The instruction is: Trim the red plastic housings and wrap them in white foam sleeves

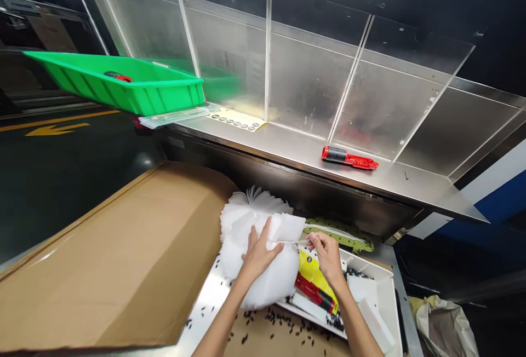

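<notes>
My left hand lies flat with spread fingers on a fanned stack of white foam sheets at the bottom centre. My right hand is closed in a pinch at the right edge of the top sheet. Under and right of the hands is a white tray holding a red tool on yellow packaging and white foam blocks. Small black pieces are scattered on the surface below the stack.
A large brown cardboard box fills the left. Above runs a steel shelf with a red tool, a sticker sheet and a green plastic bin. A crumpled bag lies at bottom right.
</notes>
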Demonstrator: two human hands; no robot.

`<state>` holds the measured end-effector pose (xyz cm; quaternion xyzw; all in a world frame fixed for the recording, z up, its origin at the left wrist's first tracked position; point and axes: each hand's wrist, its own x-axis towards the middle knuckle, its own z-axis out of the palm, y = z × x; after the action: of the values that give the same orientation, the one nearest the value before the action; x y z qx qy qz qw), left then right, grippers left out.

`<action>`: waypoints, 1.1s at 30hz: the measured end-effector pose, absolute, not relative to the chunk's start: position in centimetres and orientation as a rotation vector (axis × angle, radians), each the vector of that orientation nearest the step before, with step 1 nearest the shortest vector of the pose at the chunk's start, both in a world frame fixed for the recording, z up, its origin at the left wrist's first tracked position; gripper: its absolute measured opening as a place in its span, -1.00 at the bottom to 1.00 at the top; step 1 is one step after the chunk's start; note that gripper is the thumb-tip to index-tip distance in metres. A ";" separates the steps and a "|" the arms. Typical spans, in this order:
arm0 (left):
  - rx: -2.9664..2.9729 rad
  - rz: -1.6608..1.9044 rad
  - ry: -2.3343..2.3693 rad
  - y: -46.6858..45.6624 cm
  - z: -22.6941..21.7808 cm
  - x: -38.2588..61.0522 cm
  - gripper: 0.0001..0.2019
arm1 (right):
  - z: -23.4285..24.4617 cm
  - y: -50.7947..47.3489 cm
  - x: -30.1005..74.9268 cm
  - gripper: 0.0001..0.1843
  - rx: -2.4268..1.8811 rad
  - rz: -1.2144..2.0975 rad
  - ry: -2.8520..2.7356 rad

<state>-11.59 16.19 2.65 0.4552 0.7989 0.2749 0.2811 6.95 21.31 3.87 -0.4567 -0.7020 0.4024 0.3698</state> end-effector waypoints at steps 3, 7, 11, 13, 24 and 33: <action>1.176 0.678 2.134 16.2 1.8 -11.5 -0.29 | 2.3 21.4 8.4 -0.63 -1.315 1.064 -1.838; 1.156 0.655 2.148 16.2 1.5 -11.2 -0.29 | 0.8 20.7 8.6 -0.64 -1.456 1.158 -1.953; 1.183 0.651 2.146 16.2 1.8 -11.1 -0.28 | 0.4 20.3 6.2 -0.56 -1.457 1.269 -1.997; 1.194 0.651 2.149 16.1 1.9 -11.1 -0.28 | 0.3 20.6 5.1 -0.55 -1.436 1.304 -1.981; 1.186 0.777 2.098 16.6 0.2 -12.6 -0.36 | 5.3 25.2 12.9 -0.59 -1.028 1.487 -1.383; 1.182 0.938 2.071 18.7 1.4 -13.4 -0.54 | 4.6 25.8 12.8 -0.51 -1.074 1.406 -1.333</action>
<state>-13.40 18.70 1.41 0.4421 0.7745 0.3508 0.2857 12.84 25.81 4.56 -0.4339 -0.5385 0.5677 0.4467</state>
